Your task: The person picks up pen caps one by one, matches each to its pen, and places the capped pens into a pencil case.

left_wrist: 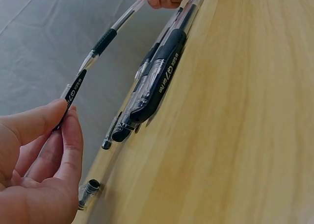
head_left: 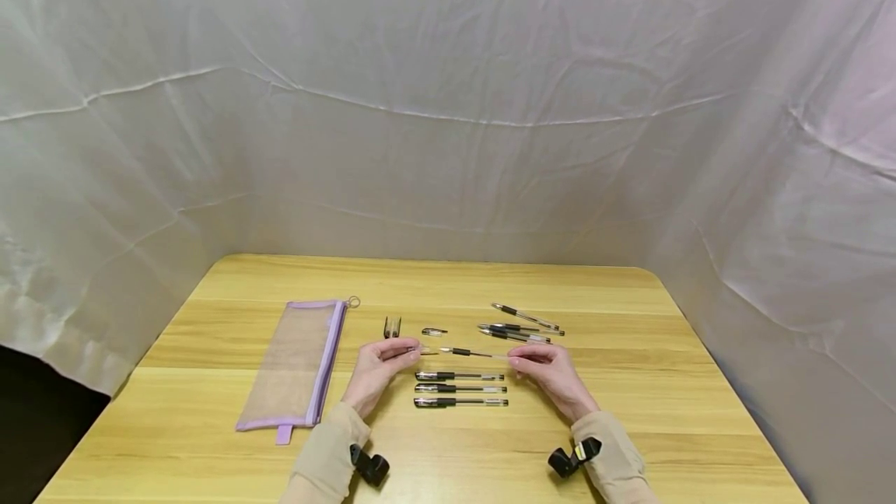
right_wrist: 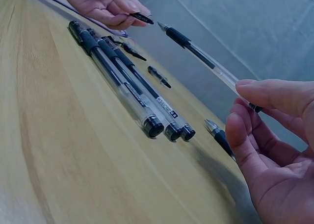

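Note:
My left hand (head_left: 380, 368) pinches a clear pen cap with a black clip (left_wrist: 73, 90) between thumb and fingers. The clip carries white lettering. An uncapped gel pen (right_wrist: 196, 52) with a black rubber grip is held near its rear end by the thumb and fingers of my right hand (head_left: 553, 377). Its tip points left at the cap, close to the cap's open end. Nearer me, below both hands in the head view, three capped gel pens (head_left: 460, 389) lie in parallel, their caps to the left.
Behind the hands lie a loose pen cap (head_left: 434, 331) and a small cluster of clear and black pieces (head_left: 392, 327). Several more pens (head_left: 525, 317) rest at the back right. A mesh zip pouch (head_left: 290, 364) with purple edging lies flat on the left of the wooden table (head_left: 665, 426).

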Demonstrator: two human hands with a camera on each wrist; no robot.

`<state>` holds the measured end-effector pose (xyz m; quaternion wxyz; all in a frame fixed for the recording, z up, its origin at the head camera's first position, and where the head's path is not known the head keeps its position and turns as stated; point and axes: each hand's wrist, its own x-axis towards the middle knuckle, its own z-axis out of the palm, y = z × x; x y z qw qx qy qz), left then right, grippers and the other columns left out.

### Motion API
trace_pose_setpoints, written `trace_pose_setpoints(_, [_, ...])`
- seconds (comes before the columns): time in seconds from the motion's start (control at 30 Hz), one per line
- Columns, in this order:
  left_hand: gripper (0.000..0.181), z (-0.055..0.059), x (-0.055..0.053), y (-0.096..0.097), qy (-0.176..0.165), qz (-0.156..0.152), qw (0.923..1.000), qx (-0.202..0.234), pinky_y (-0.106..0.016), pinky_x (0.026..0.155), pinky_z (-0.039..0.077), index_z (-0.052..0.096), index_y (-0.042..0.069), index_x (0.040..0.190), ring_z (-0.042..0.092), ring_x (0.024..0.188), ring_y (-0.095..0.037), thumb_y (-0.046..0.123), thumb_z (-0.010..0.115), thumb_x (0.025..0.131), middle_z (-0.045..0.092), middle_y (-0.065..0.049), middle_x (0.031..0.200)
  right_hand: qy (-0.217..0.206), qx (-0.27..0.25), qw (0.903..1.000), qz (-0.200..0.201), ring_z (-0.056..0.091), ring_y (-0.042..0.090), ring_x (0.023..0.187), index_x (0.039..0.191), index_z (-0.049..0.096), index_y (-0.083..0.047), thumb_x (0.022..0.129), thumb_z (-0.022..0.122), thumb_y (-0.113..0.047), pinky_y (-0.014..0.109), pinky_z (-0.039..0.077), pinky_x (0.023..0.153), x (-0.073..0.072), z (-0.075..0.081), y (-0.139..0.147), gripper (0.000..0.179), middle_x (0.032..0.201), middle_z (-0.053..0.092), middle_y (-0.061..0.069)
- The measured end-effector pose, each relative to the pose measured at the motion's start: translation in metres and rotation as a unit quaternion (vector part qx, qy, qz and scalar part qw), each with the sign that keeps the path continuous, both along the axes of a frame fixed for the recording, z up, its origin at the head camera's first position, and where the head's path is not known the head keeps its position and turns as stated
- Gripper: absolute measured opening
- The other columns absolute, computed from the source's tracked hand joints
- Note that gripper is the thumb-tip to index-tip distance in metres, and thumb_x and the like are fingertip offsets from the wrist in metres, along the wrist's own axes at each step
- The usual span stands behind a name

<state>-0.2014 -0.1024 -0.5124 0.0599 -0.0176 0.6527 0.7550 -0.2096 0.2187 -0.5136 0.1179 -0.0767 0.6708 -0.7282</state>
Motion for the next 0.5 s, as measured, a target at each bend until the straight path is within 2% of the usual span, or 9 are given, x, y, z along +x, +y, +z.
trace_pose_setpoints(0.27, [0.035,0.0019,0.0013,0.0004,0.016,-0.023,0.9996,0.003,-0.023,0.088,0.058,0.066,-0.009,0.120,0.072,0.098,-0.014,-0.002,0.073,0.086,0.076,-0.013,0.111,0.004,-0.010,0.9999,0.013,0.068,0.011,0.083,0.104,0.075,0.000,0.087,0.075,-0.004,0.023,0.059,0.075,0.0004,0.0017,-0.0029,0.018,0.098,0.075,-0.002])
trace_pose_setpoints(0.5, [0.038,0.0039,0.0023,0.0018,0.023,-0.036,0.9991,-0.002,-0.023,0.089,0.058,0.064,-0.010,0.122,0.071,0.097,-0.011,-0.001,0.073,0.086,0.076,-0.014,0.113,0.015,-0.012,0.9997,0.017,0.068,0.009,0.082,0.107,0.072,0.008,0.088,0.074,-0.003,0.022,0.059,0.074,-0.0002,0.0012,-0.0045,0.022,0.097,0.075,-0.002])
